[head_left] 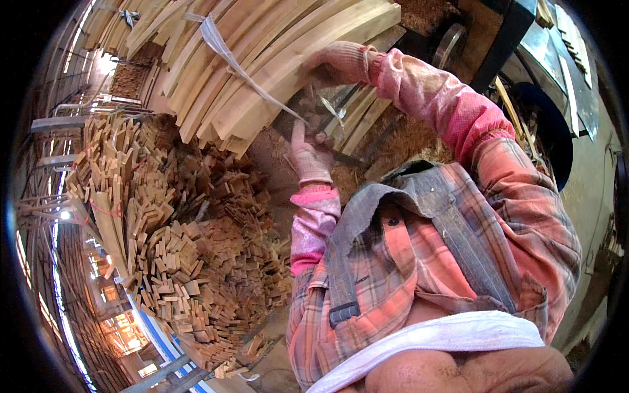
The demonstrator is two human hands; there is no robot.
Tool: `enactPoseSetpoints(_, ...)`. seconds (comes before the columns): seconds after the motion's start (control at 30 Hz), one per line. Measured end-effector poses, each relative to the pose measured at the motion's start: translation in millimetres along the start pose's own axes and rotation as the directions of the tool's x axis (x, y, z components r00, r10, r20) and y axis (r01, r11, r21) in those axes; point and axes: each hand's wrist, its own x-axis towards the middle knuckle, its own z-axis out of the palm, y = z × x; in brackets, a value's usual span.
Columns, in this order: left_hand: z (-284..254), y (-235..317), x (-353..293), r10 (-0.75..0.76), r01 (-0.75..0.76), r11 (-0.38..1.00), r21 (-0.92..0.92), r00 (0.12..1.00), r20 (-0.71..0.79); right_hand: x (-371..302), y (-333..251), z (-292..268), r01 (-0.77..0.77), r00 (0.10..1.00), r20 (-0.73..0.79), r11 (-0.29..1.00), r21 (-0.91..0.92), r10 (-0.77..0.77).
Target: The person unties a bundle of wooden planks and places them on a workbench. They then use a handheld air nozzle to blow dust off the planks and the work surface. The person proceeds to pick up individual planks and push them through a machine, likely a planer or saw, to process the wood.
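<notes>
Long, pale wooden slats (262, 72) lie stacked side by side, with a translucent plastic strap (244, 70) running across them. My left hand (310, 157), in a light glove, is at the strap's near end with its fingers closed around it beside the bundle. Over the bundle's near right edge bends my gloved right hand (341, 61). Its fingers point down into shadow and are mostly hidden, so their grip cannot be made out. A loose, clear plastic tail (333, 110) sticks up between my hands.
A large heap of short wooden offcuts (190, 255) fills the left side. Further slats (367, 121) lie beneath my right forearm. Dark machinery (508, 39) stands at the upper right, near a grey metal table (557, 62). Metal bars (59, 124) line the left.
</notes>
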Motion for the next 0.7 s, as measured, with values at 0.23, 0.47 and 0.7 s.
enactPoseSetpoints(0.23, 5.9, 8.5, 20.9, 0.050, -0.031, 0.939, 0.342, 0.998, -0.047, 11.5, -30.2, 18.5, -0.465, 0.839, 0.132, 0.570, 0.677, 0.528)
enactPoseSetpoints(0.47, 33.1, -16.3, 19.8, 0.255, -0.232, 0.791, 0.566, 0.966, 0.040, 10.3, -1.2, 2.5, -0.383, 0.924, 0.234, 0.738, 0.556, 0.303)
enactPoseSetpoints(0.7, 10.6, 9.2, -3.4, 0.136, -0.134, 0.854, 0.502, 0.990, 0.033, 0.1, -5.7, -4.0, -0.164, 0.986, 0.076, 0.961, 0.223, 0.150)
